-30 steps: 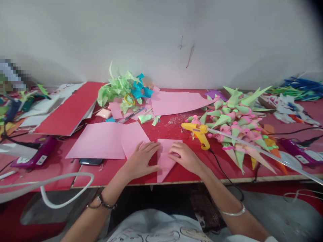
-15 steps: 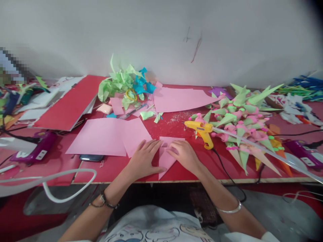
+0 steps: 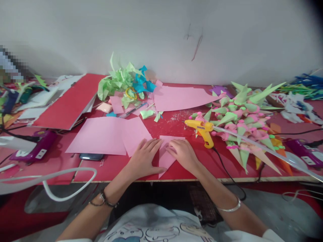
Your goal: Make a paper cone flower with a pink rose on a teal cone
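Note:
A small folded piece of pink paper (image 3: pixel 164 160) lies near the table's front edge, tapering to a point towards me. My left hand (image 3: pixel 141 160) rests flat along its left side, fingers stretched out and thumb near the lower tip. On the paper's right part, my right hand (image 3: pixel 183 155) has its fingers bent and held together, pressing on the fold; what lies under the fingertips is partly hidden. To the left, larger pink sheets (image 3: pixel 97 136) overlap close to my left hand. A yellow glue gun (image 3: pixel 203 131) with a long clear glue stick lies right of my right hand.
Paper cones in green and pink (image 3: pixel 242 124) crowd the right side. Crumpled green paper (image 3: pixel 117 82) and a big pink sheet (image 3: pixel 181 98) lie at the back. A phone (image 3: pixel 91 157) sits under the left sheets. Purple power strips (image 3: pixel 37 148) and cords flank both sides.
My right hand has shifted very slightly on the folded paper. The left hand keeps its place, and the view has tilted a little.

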Motion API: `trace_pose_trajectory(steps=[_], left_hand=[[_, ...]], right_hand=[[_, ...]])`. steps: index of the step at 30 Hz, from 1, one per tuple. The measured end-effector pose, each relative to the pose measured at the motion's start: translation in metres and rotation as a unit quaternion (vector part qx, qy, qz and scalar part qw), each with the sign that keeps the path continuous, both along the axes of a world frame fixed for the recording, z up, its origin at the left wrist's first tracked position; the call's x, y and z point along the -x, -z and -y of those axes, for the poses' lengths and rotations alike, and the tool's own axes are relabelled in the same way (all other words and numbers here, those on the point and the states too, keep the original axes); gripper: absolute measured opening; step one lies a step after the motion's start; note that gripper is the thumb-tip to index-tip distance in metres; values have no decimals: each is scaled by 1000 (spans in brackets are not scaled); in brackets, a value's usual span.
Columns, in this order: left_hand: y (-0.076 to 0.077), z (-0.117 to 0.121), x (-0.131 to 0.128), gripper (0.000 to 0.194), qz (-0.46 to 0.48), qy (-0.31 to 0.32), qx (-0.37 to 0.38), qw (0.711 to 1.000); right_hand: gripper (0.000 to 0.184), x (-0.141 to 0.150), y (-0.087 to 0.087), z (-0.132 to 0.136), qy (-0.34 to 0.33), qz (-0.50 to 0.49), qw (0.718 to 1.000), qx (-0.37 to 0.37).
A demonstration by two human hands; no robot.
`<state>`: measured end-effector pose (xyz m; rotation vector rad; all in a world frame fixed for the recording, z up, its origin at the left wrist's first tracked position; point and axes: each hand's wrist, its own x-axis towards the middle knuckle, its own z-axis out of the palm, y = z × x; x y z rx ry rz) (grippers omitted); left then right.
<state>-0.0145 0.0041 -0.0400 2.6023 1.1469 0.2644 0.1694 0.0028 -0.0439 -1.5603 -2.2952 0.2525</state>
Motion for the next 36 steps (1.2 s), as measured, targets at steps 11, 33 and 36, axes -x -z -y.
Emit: trace_pose_trajectory(steps=[11,33,36], left_hand=[[-7,5,0,63,1,12,-9,1000],[-11,0,15,79,-57,85,30,994],[-10,0,15,81,-62,82,36,994]], right_hand=[[14,2,0,0,23,23,999,2],[19,5,-9,22,38,62,994,-82],[19,3,-14,43,-73,33,995,-65]])
